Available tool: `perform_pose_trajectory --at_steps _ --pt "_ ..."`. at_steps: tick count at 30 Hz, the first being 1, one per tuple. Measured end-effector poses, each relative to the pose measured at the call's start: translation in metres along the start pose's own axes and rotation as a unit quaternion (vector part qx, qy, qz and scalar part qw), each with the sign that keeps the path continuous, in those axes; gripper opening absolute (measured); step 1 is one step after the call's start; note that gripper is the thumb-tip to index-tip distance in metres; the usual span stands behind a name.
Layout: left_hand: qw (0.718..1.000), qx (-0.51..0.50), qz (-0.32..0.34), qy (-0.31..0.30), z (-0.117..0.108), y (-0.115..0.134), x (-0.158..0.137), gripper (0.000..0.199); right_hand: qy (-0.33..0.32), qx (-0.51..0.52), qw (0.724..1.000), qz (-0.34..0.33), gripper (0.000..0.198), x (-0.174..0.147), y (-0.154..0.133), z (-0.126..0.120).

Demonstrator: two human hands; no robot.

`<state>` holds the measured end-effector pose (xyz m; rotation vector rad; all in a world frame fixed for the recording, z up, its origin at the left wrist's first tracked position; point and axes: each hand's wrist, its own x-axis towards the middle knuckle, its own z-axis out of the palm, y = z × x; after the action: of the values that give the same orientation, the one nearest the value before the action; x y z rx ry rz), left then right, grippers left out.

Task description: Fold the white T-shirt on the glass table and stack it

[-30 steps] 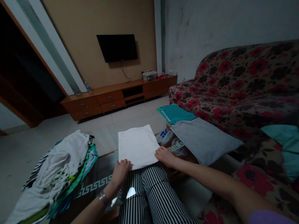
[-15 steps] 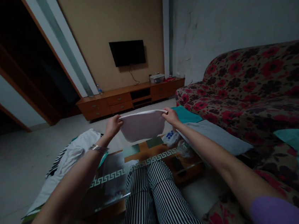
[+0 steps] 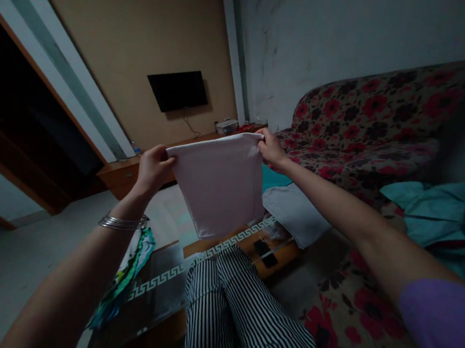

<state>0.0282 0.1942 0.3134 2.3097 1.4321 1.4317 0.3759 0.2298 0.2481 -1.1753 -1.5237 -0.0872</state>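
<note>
White cloth (image 3: 219, 181) now raised higher

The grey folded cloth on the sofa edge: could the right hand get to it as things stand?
Probably yes, but not freely. The grey cloth lies just below the right hand with nothing between them. That hand is shut on the white cloth, held up together with the left hand, so it would have to let go first.

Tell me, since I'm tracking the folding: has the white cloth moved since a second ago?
Yes. The white cloth has gone up off the table and hangs between both hands.
</note>
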Motion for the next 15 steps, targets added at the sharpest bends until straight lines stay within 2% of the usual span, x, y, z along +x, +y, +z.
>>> perform_pose_trajectory --at_steps 4,7,11,15 --pt "0.998 -0.054 0.023 -0.031 0.008 0.056 -0.014 0.008 0.04 0.001 0.999 -0.019 0.029 0.004 0.011 -0.056" --pt "0.993 -0.088 0.045 -0.059 0.025 0.095 -0.023 0.009 0.072 -0.003 0.997 -0.017 0.028 0.008 0.024 -0.102" --pt "0.984 -0.142 0.059 -0.09 0.066 0.138 -0.031 0.011 0.114 -0.018 0.993 -0.012 0.027 0.008 0.053 -0.159" --pt "0.965 -0.22 0.055 -0.134 0.122 0.167 -0.04 0.013 0.134 -0.049 0.99 0.0 0.025 -0.004 0.091 -0.206"
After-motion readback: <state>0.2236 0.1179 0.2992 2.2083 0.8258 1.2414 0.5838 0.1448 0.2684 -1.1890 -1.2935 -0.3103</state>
